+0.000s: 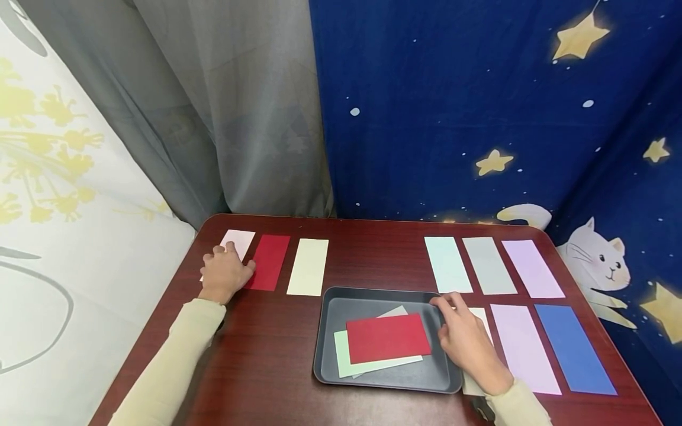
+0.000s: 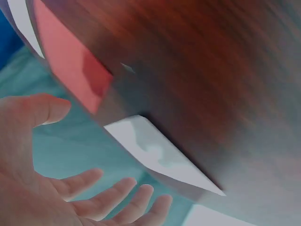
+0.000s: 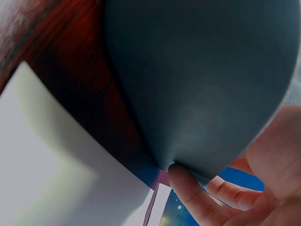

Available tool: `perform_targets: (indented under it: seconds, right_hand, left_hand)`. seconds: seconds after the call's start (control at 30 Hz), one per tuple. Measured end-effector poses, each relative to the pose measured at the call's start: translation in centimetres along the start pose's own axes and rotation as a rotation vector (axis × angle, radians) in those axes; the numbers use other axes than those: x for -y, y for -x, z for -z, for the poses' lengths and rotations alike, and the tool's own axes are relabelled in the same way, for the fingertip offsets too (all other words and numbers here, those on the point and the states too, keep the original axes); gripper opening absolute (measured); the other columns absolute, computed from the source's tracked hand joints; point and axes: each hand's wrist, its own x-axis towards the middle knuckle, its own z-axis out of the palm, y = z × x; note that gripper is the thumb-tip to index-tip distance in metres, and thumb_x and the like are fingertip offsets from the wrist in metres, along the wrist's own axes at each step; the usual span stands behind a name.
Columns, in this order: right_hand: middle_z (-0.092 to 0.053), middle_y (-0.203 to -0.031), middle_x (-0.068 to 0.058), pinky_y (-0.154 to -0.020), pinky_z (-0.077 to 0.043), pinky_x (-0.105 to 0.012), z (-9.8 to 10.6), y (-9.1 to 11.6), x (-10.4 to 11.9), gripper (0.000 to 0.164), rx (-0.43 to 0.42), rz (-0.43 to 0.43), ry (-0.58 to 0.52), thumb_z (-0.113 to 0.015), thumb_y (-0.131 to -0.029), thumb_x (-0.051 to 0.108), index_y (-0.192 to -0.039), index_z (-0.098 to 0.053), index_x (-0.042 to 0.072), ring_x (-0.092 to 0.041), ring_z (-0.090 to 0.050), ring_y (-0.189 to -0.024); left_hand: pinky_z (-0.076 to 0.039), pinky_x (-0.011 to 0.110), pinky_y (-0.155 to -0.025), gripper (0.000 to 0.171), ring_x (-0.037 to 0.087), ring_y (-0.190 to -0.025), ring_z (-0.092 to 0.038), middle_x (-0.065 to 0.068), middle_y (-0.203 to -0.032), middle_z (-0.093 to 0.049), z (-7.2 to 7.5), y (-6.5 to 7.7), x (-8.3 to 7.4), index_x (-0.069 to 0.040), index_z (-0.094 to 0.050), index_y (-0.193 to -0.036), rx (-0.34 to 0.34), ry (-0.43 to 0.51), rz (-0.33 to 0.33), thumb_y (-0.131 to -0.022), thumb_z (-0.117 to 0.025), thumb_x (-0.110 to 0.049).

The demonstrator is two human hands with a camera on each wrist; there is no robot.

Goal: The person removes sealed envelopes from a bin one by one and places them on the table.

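At the far left of the table my left hand (image 1: 224,275) is over a pale pink paper card (image 1: 241,241), its fingers spread and relaxed. In the left wrist view the pale card (image 2: 155,150) shows a bent edge just beyond the fingertips. A red card (image 1: 272,263) lies right beside the thumb. My right hand (image 1: 471,340) grips the far right corner of a dark grey tray (image 1: 367,300), with a fingertip (image 3: 181,179) against its outer side. Inside the tray, a red card (image 1: 389,338) overlaps a light green card (image 1: 343,358) and a pale one.
A cream card (image 1: 308,266) lies left of the tray. To the right stand two rows of cards, among them mint (image 1: 449,265), grey (image 1: 489,265), lilac (image 1: 533,269) and blue (image 1: 575,349). Another cream card (image 1: 474,386) is partly under my right forearm. Curtains hang behind the table.
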Motion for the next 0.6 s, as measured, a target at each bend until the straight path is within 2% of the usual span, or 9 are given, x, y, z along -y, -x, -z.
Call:
perform_targets:
  seconds: [0.23, 0.37, 0.6]
  right_hand:
    - [-0.054, -0.109, -0.006, -0.050, -0.043, -0.029, -0.1, 0.1, 0.0, 0.052, -0.003, 0.003, 0.000, -0.063, -0.066, -0.012, -0.115, -0.064, 0.008, -0.019, -0.064, -0.076]
    - [-0.054, -0.110, -0.006, -0.050, -0.043, -0.029, -0.1, 0.1, 0.0, 0.052, 0.001, 0.003, -0.002, -0.063, -0.067, -0.012, -0.115, -0.064, 0.008, -0.020, -0.065, -0.076]
    - [-0.054, -0.110, -0.006, -0.049, -0.042, -0.029, 0.0, 0.0, 0.1, 0.053, 0.003, -0.004, 0.005, -0.064, -0.067, -0.012, -0.115, -0.064, 0.008, -0.019, -0.064, -0.075]
  left_hand:
    - [-0.045, 0.069, -0.075, 0.070, 0.058, -0.108, -0.045, 0.035, -0.125, -0.044, 0.0, 1.1, -2.5, 0.011, -0.040, -0.133, -0.052, 0.011, -0.098, -0.087, -0.062, -0.037]
    - [-0.047, 0.067, -0.071, 0.067, 0.056, -0.103, -0.048, 0.034, -0.120, -0.047, -0.1, 1.9, -3.9, 0.010, -0.043, -0.128, -0.082, 0.022, -0.149, -0.086, -0.064, -0.038]
    - [-0.052, 0.057, -0.065, 0.066, 0.049, -0.091, -0.056, 0.031, -0.115, -0.055, 0.0, 4.3, -7.6, 0.007, -0.050, -0.125, -0.181, -0.004, -0.346, -0.083, -0.069, -0.040]
